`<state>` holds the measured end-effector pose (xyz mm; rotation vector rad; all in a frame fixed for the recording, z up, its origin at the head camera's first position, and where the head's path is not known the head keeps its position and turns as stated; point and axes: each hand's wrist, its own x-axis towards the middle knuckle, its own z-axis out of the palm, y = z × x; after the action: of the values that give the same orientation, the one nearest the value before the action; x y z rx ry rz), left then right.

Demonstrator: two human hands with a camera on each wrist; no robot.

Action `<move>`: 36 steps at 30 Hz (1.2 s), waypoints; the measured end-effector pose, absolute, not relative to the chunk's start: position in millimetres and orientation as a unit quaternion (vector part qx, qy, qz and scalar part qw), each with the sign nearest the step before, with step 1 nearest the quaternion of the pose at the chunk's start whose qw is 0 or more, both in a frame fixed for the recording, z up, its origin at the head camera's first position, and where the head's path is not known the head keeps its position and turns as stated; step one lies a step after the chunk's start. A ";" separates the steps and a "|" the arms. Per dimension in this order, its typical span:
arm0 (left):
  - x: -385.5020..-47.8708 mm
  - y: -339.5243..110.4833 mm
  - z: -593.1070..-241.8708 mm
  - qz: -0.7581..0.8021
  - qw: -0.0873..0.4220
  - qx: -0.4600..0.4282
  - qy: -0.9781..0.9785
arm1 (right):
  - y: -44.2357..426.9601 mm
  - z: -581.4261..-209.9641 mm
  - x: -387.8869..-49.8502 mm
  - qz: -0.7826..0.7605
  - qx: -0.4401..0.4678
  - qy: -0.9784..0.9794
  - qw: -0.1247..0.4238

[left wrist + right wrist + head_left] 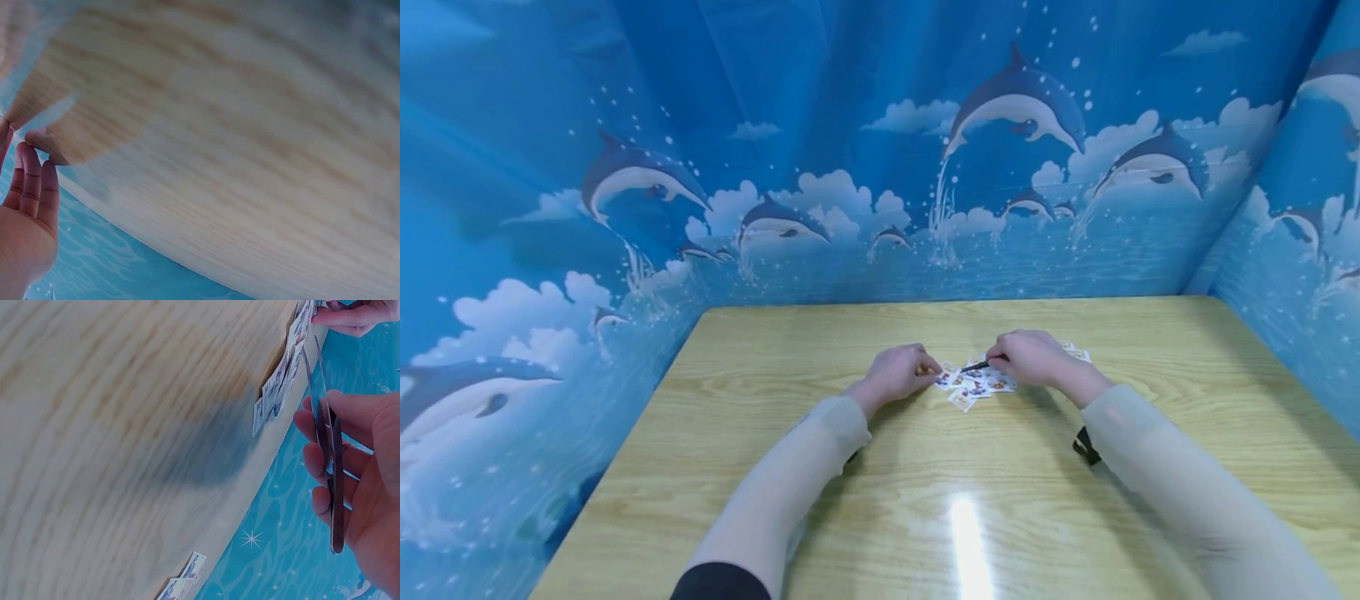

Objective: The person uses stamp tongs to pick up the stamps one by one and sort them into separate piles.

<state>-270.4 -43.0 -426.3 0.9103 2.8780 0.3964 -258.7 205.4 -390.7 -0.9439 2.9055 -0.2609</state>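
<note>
Gripping the tweezers (337,450), the right hand (1026,357) has its fingers curled round the shank, tweezer tips apart and over the cluster of small printed cards (976,387) on the table (925,475). Left hand (897,372) is at the cluster's left end, fingers bent, tips touching the leftmost card (945,379) (pinching or just pressing, can't tell). Cards overlap, lying flat near the table's far side. More cards (1078,353) sit apart, beyond the right wrist. Dolphin-print backdrop (842,275) behind the table.
</note>
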 end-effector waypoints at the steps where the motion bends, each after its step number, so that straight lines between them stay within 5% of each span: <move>1: -270.6 -42.9 -426.3 0.130 0.049 0.298 0.944 | 205.3 -390.7 -259.1 -0.085 -0.307 0.947 0.039; 36: -271.8 -40.5 -427.1 0.127 0.055 0.279 0.950 | 191.3 -400.6 -262.1 -0.106 -0.286 0.952 0.033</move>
<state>-271.8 -40.5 -427.1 0.8478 2.8858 0.3847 -262.1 191.3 -400.6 -0.8789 2.9293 -0.3262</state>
